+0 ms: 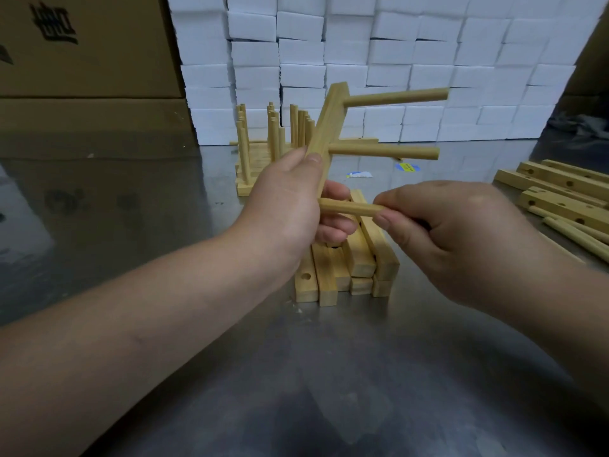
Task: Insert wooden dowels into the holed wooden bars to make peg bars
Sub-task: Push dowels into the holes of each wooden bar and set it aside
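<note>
Steel table (pixel 329 374), white foam blocks (pixel 428 61) stacked along its far edge. Left hand (pixel 286 199) grips a holed bar (pixel 324 127), tilted above table centre, with two dowels (pixel 384 151) seated in it. Right hand (pixel 445 232) pinches a third dowel (pixel 349 207), tip at the bar's lowest hole; depth hidden by the left fingers. Risk: a skewed entry would jam the dowel or split the hole; a hard push could twist the bar out of the grip onto the bare bars (pixel 346 272) below.

Cardboard box (pixel 85 44): large black printed characters, cut by the frame edge, not legible.
Sticker (pixel 407 167) on table: blue-yellow, print too small to read.
</note>
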Motion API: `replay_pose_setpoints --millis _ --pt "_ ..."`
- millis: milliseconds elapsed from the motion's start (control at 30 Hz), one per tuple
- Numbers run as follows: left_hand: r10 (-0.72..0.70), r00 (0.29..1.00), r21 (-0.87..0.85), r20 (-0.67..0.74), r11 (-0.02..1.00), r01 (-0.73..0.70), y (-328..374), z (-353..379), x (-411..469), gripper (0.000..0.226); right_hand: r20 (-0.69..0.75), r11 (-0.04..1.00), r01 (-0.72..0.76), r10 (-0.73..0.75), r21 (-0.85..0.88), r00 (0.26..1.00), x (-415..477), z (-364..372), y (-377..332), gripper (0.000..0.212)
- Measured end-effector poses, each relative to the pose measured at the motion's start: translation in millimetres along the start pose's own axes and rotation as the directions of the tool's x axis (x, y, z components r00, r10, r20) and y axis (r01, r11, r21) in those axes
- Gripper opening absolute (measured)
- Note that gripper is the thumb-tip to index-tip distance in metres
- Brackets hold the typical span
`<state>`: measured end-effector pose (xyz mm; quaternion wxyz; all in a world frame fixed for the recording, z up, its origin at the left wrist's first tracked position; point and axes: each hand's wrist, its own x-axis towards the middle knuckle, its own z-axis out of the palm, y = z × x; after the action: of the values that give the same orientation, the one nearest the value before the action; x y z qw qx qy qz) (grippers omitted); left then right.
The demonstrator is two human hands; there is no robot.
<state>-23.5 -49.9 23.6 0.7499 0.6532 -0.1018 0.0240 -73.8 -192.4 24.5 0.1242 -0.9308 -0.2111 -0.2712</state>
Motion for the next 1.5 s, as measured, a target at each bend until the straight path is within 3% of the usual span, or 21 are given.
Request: replay_pose_setpoints --millis 200,367,567,667,733,833,933,1033,1167,1233,1300,1400,1500 --pt "-0.057 0.998 0.103 0.005 0.993 0.056 -1.4 -1.2 2.1 0.019 0.025 0.999 0.035 -0.034 -0.032 0.999 0.5 2.5 1.2 0.040" --pt "-0.065 0.998 0.121 0.024 0.991 0.061 2.7 -2.1 5.1 0.026 -0.029 0.996 0.083 -0.084 -0.021 0.996 0.9 2.8 1.6 0.030" --pt "-0.121 0.993 -0.051 -0.009 0.991 0.120 8.9 -3.0 6.0 0.027 -0.242 0.963 -0.045 0.111 0.265 0.964 -0.6 -0.3 9.7 0.050" --pt "-0.217 0.976 -0.101 -0.024 0.972 0.213 10.9 -11.0 11.0 0.027 -0.260 0.925 -0.092 0.197 0.368 0.945 -2.8 -3.3 12.4 0.038" --pt "-0.296 0.954 -0.097 0.043 0.949 0.299 13.4 -16.2 15.7 0.029 -0.244 0.897 -0.173 0.290 0.407 0.926 -0.6 -0.3 14.9 0.023" --pt "-0.425 0.873 -0.091 0.241 0.885 0.456 16.3 -23.6 20.9 0.036 -0.196 0.778 -0.318 0.485 0.541 0.852 6.1 5.2 22.4 0.018" --pt "-0.490 0.734 -0.024 0.469 0.824 0.566 17.9 -29.6 22.5 0.042 -0.036 0.535 -0.386 0.617 0.751 0.786 11.5 4.6 28.2 0.021" --pt "-0.504 0.642 0.002 0.578 0.787 0.616 17.8 -32.6 23.5 0.040 0.127 0.344 -0.406 0.611 0.847 0.782 12.7 5.2 30.4 0.043" --pt "-0.510 0.588 0.003 0.628 0.757 0.653 17.9 -37.6 27.0 0.042 0.185 0.270 -0.435 0.628 0.859 0.756 13.7 5.8 33.4 0.053" --pt "-0.516 0.543 0.043 0.662 0.750 0.660 17.7 -39.7 27.9 0.043 0.246 0.203 -0.438 0.593 0.876 0.767 14.2 6.2 34.1 0.060" --pt "-0.522 0.499 0.091 0.692 0.749 0.656 17.6 -40.2 27.7 0.044 0.300 0.128 -0.421 0.520 0.898 0.800 14.5 6.3 33.5 0.052" --pt "-0.542 0.531 0.046 0.652 0.726 0.686 19.4 -38.7 27.3 0.047 0.326 0.056 -0.396 0.468 0.916 0.821 15.2 8.0 35.9 0.034" --pt "-0.523 0.697 -0.100 0.490 0.761 0.641 20.2 -34.3 26.5 0.044 0.304 0.032 -0.371 0.511 0.928 0.804 15.9 10.1 39.7 0.031"
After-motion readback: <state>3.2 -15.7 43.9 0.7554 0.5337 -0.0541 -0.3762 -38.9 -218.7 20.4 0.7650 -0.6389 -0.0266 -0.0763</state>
